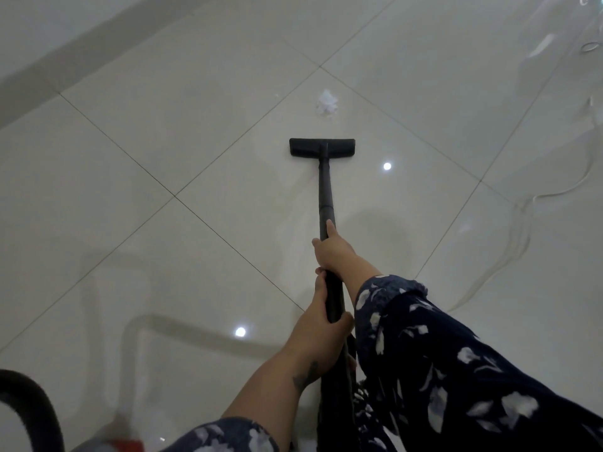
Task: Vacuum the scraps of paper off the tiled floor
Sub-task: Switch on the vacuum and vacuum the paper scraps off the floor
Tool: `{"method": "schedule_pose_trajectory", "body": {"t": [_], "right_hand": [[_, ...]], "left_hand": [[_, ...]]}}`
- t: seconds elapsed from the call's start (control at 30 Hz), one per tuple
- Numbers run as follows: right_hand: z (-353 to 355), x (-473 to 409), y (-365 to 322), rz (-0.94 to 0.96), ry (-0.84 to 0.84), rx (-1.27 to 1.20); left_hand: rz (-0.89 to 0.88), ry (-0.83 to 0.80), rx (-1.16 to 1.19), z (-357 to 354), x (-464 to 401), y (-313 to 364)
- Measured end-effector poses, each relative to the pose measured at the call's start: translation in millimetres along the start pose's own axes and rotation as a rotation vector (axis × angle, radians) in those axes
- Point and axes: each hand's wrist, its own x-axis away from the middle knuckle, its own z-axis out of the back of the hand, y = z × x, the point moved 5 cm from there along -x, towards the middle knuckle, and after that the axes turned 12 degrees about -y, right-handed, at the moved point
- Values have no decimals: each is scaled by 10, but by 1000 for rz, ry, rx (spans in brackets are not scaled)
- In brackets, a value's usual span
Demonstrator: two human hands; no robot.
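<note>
A small heap of white paper scraps lies on the glossy pale tiled floor, near a tile joint. The black flat vacuum head rests on the floor a short way in front of the scraps, apart from them. Its black wand runs back toward me. My right hand grips the wand higher up, and my left hand grips it just below. Both arms wear dark floral sleeves.
A black hose curves at the lower left beside a red and grey part of the vacuum body. A white cord trails along the floor at the right. A wall base runs along the upper left.
</note>
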Motion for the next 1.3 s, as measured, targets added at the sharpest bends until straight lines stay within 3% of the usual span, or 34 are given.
{"method": "schedule_pose_trajectory", "body": {"t": [0.23, 0.67, 1.3], "right_hand": [[505, -254, -43, 30, 29, -204], [1221, -705, -339, 41, -13, -162], [1317, -1225, -1236, 60, -25, -93]], "left_hand": [[-40, 14, 17, 8, -421, 427], [-78, 126, 122, 230, -1147, 901], [-101, 181, 119, 1094, -1295, 1205]]}}
